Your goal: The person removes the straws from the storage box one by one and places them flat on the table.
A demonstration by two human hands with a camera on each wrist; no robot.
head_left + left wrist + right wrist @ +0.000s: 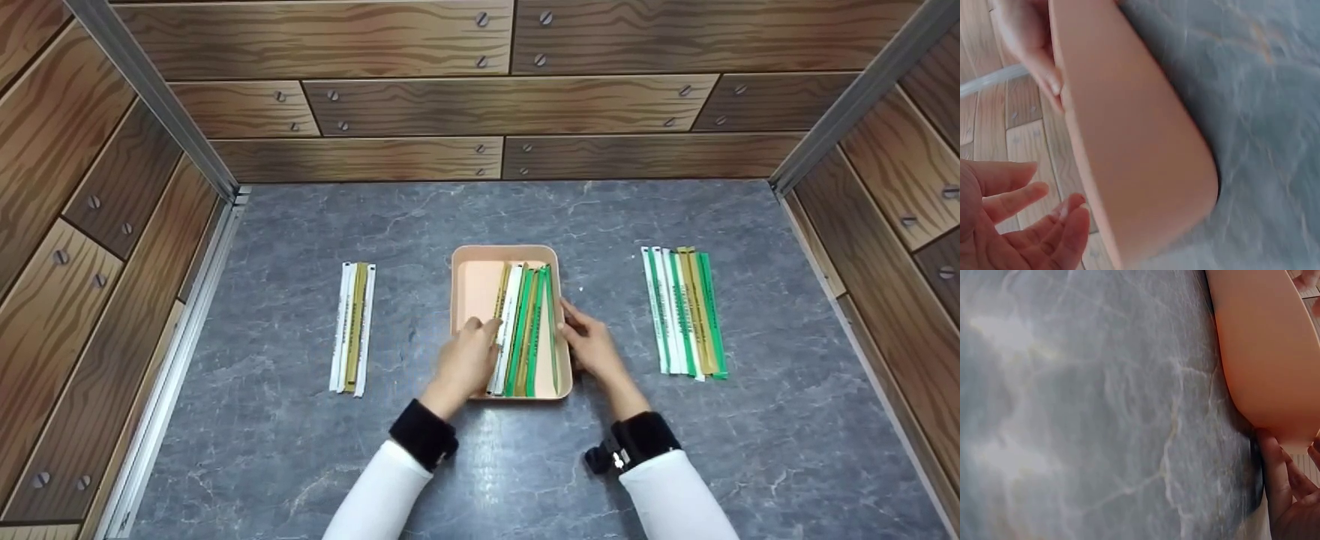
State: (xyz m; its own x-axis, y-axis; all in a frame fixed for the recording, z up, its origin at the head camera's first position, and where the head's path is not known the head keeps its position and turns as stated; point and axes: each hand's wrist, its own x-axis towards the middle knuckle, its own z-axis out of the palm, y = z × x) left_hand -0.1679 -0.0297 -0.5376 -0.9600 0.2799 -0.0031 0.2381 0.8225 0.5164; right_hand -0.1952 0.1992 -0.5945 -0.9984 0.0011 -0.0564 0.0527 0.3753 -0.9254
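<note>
A shallow peach plastic tray lies in the middle of the table, holding several long, slim printed packets in white, green and gold. My left hand reaches over the tray's left part, its fingertips beside a gold packet. In the left wrist view this left hand has its fingers spread and loosely bent, with nothing visible between them. At the tray's right side, my right hand grips the edge, thumb by the rim. The right wrist view shows its fingers against the tray's lower corner.
To the left lies a small group of white and gold packets. A larger row of white, green and gold packets lies to the right. Wood-patterned panels and metal posts enclose the grey marbled tabletop.
</note>
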